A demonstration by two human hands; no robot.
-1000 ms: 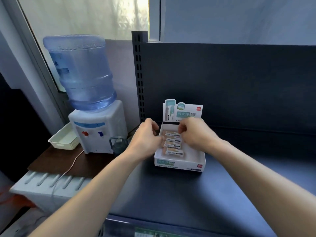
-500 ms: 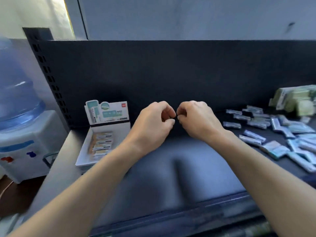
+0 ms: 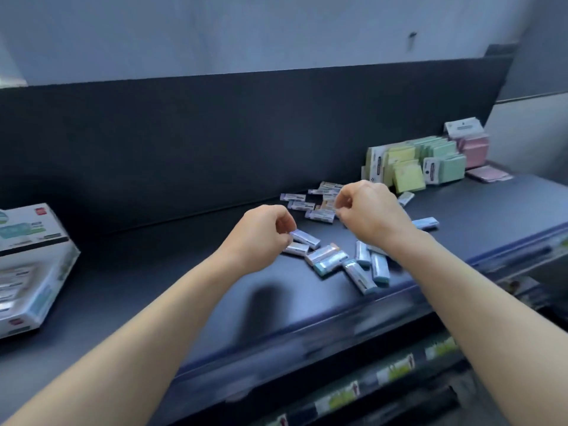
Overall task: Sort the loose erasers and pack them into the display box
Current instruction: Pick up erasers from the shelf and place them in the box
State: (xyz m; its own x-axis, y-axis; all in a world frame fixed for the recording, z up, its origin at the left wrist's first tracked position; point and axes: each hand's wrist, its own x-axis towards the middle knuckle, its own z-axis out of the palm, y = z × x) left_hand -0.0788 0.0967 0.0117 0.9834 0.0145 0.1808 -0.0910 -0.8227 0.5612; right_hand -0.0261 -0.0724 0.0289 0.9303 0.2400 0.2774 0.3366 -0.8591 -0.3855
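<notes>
Loose erasers (image 3: 330, 261) in pale blue and white sleeves lie scattered on the dark shelf (image 3: 172, 272), with more erasers (image 3: 302, 206) further back. My left hand (image 3: 261, 236) hovers at the near pile, fingers curled, its fingertips touching the end of one eraser (image 3: 305, 238); a grip on it is unclear. My right hand (image 3: 370, 215) hangs over the pile's middle, fingers curled shut, with nothing visible in them. The white display box (image 3: 46, 298) stands at the far left, blurred, with several erasers in a row inside.
Packs of yellow and green sticky notes (image 3: 415, 164) and pink packs (image 3: 473, 149) stand against the dark back panel (image 3: 215, 133) at the right. The shelf's front edge (image 3: 307, 330) runs below my arms. A lower shelf with price labels (image 3: 396, 370) sits beneath.
The view has swung right, away from the display box. Both hands left the box and moved right along the shelf to the loose erasers.
</notes>
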